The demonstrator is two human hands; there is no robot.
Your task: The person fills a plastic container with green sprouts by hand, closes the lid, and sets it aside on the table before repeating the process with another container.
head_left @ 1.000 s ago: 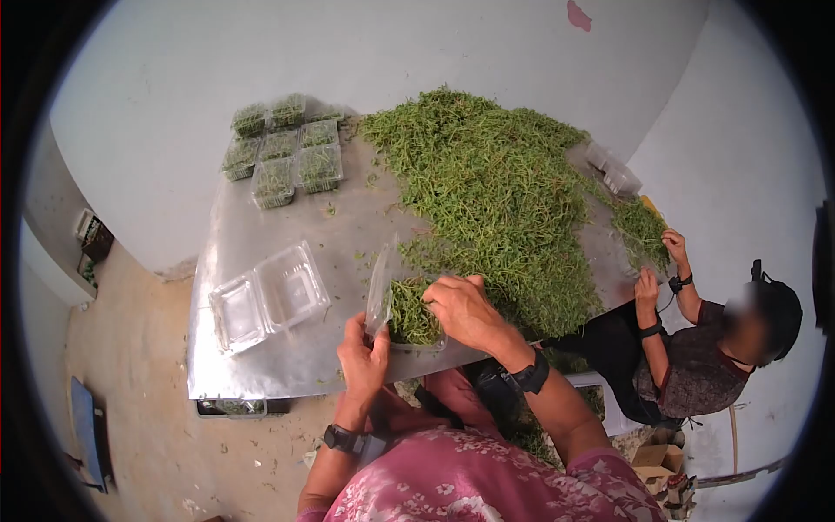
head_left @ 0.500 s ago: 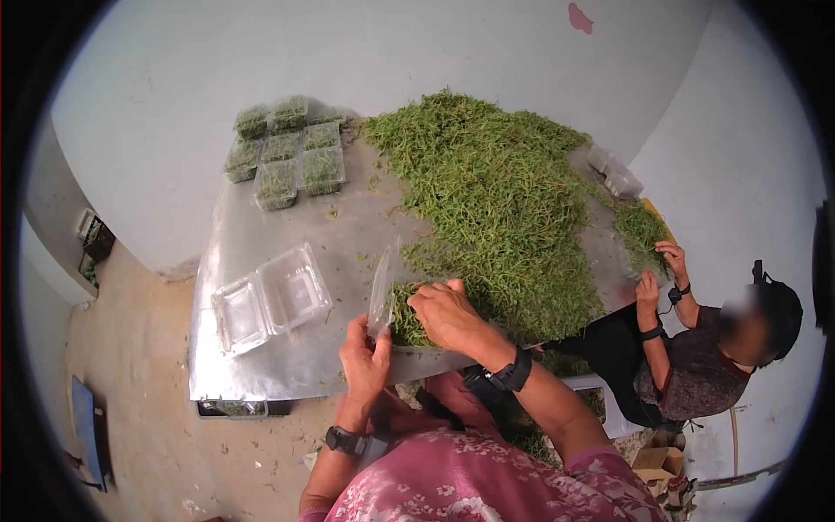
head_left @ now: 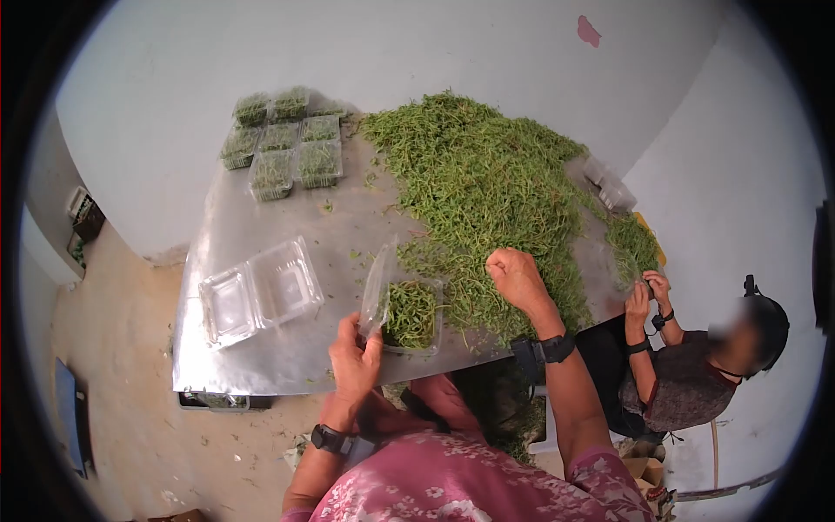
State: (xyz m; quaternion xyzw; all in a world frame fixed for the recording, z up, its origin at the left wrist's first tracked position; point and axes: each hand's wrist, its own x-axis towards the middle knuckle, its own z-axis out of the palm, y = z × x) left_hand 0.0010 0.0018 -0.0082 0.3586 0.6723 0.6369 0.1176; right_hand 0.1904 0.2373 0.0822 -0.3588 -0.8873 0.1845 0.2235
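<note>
My left hand (head_left: 355,357) pinches the raised clear lid (head_left: 377,283) of a plastic box at the table's near edge. Green stems (head_left: 410,315) lie inside that box, below the propped lid. My right hand (head_left: 517,277) is over the near part of the large heap of green stems (head_left: 487,183), to the right of the box. Its fingers are closed together, and whether they hold any stems cannot be made out.
Several filled clear boxes (head_left: 278,137) stand at the back left of the metal table (head_left: 261,365). An open box (head_left: 261,291) holding nothing lies at left. At right, a co-worker (head_left: 696,374) handles stems near stacked clear boxes (head_left: 611,184).
My right hand has moved from the box rightward and up to the heap, uncovering the stems in the box. My left hand stays at the lid. The co-worker's hands have shifted slightly.
</note>
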